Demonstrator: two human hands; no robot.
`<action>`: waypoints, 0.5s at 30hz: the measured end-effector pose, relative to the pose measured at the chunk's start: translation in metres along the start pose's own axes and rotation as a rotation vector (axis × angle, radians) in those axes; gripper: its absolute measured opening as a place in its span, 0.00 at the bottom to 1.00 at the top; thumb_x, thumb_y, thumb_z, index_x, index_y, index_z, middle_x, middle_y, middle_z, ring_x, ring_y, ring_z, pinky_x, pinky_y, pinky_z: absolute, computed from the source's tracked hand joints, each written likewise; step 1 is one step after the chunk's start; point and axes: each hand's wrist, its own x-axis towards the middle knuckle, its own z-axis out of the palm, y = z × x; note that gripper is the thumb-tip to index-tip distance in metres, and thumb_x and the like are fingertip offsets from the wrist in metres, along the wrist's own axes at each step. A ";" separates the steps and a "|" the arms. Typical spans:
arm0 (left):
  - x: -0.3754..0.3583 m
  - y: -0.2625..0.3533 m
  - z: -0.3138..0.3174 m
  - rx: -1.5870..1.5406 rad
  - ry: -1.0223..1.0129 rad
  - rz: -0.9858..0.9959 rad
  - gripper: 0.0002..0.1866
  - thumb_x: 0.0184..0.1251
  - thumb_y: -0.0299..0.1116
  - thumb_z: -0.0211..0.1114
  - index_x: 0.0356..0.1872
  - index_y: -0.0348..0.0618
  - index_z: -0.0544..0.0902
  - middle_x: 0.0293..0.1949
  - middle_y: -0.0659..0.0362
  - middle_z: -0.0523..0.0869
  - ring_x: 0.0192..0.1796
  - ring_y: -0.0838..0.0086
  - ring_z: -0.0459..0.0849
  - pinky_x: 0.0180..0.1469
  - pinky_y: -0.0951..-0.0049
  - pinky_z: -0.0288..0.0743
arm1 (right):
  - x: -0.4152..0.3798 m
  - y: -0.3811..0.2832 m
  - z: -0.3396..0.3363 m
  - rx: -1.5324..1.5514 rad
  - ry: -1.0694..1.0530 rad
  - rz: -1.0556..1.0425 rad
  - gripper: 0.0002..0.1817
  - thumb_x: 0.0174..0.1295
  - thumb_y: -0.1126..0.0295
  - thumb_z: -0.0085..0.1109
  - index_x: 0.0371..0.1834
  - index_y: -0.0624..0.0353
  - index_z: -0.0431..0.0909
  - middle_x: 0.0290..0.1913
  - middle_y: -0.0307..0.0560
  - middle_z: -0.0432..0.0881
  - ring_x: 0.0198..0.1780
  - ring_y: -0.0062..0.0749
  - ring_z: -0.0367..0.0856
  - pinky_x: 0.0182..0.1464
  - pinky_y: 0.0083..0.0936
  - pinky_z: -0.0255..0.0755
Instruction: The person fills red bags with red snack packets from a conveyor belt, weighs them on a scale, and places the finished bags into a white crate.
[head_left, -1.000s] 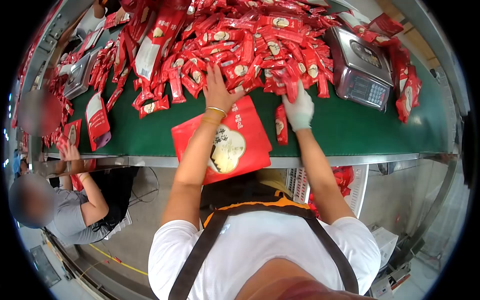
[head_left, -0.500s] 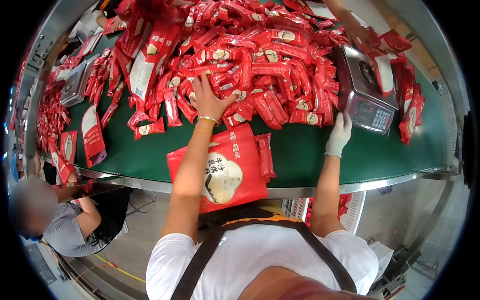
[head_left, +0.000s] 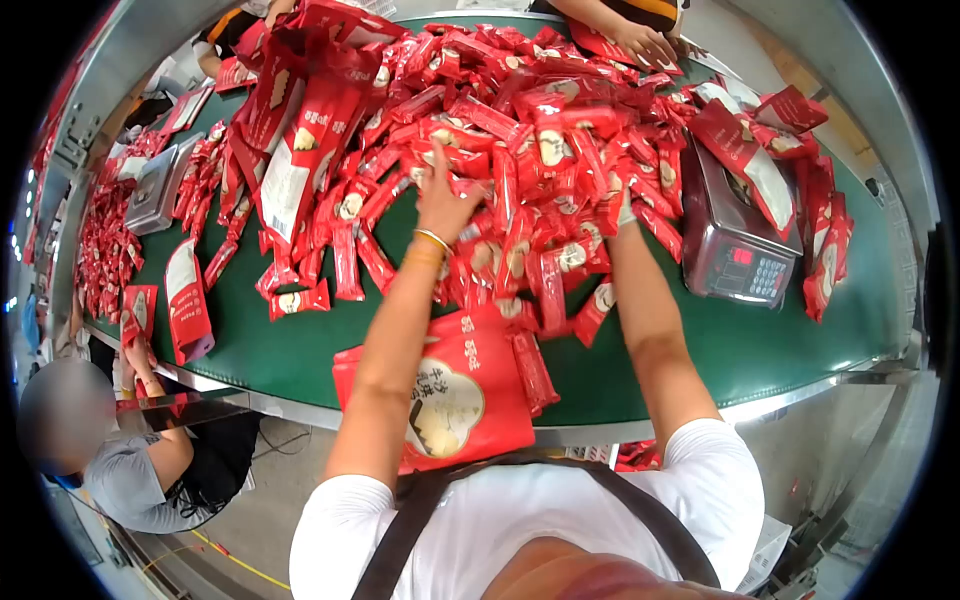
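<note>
A large heap of red wrapped snack packets (head_left: 505, 200) spreads over the green table top. My left hand (head_left: 447, 205) is bare, with fingers apart against the heap's left side. At the heap's right side is my right hand (head_left: 625, 208), in a pale glove; packets cover most of its fingers. Under my left forearm, a red printed pouch (head_left: 480, 385) lies flat across the near table edge, with one snack packet (head_left: 533, 372) beside it. To the right of my right hand stands a metal weighing scale (head_left: 740, 255) with a red pouch (head_left: 745, 160) on top.
Tall red pouches (head_left: 310, 140) stand left of the heap. A second scale (head_left: 160, 185) sits farther left, near more packets (head_left: 105, 225). A co-worker's hands (head_left: 645, 45) are at the far edge; another person (head_left: 150, 450) is at lower left. More pouches (head_left: 825, 245) lie at right.
My right hand has moved left from the scale's front corner into the heap. Packets between my hands have shifted toward me. The far co-worker's hand has withdrawn from the scale.
</note>
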 end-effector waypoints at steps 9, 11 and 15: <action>0.013 0.084 -0.032 -0.631 0.146 0.103 0.51 0.61 0.49 0.68 0.77 0.43 0.46 0.73 0.41 0.60 0.75 0.55 0.59 0.74 0.64 0.53 | 0.035 0.028 0.073 -0.192 -0.057 0.037 0.24 0.63 0.54 0.54 0.57 0.58 0.77 0.52 0.48 0.83 0.53 0.40 0.81 0.55 0.36 0.73; 0.032 0.096 -0.040 -0.657 0.179 0.120 0.50 0.64 0.51 0.66 0.76 0.37 0.46 0.74 0.41 0.58 0.76 0.58 0.57 0.74 0.67 0.52 | 0.038 0.006 0.103 -0.317 -0.056 -0.029 0.23 0.63 0.55 0.56 0.56 0.58 0.78 0.51 0.48 0.83 0.52 0.40 0.82 0.53 0.35 0.74; 0.057 0.115 -0.070 -0.595 0.201 0.095 0.49 0.68 0.51 0.61 0.77 0.37 0.41 0.74 0.39 0.56 0.76 0.57 0.57 0.74 0.68 0.50 | 0.047 -0.047 0.173 -0.823 -0.035 -0.241 0.22 0.61 0.59 0.58 0.54 0.60 0.79 0.49 0.49 0.84 0.50 0.40 0.83 0.51 0.34 0.74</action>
